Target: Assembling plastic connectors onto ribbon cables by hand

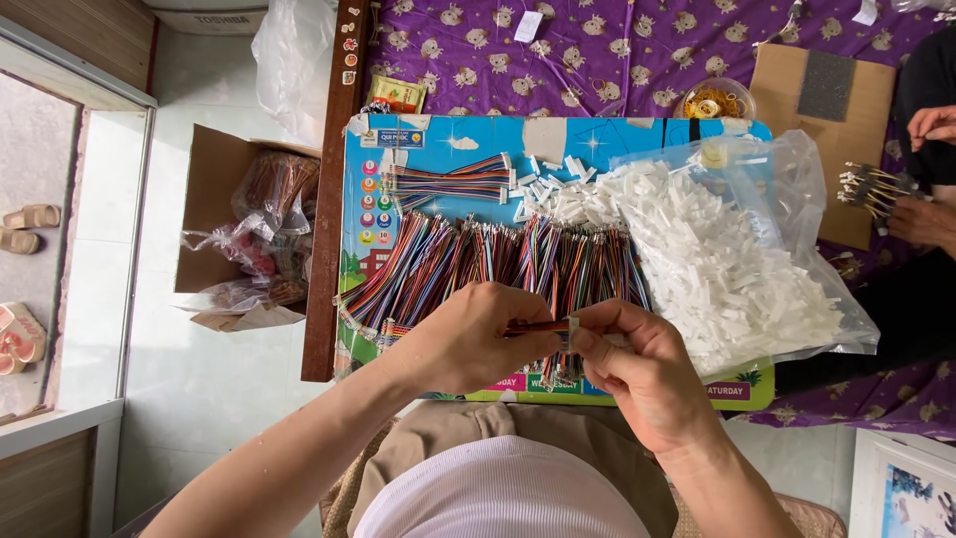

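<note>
Left hand (468,339) pinches a short wire bundle (533,327) level; right hand (637,369) grips a small white connector (574,332) at its tip, held over the surface (597,149). Loose colourful wires (488,264) and bagged connectors (737,269) lie just beyond, within reach.

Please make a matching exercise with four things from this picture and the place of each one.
Things:
1. white connectors
2. wire bundle
3. cardboard box
4. neat wire stack

Places:
A. on the floor, beside the board
B. in an open clear bag
C. between the left hand and right hand
D. at the board's top left

Pairs: 1-B, 2-C, 3-A, 4-D
</note>
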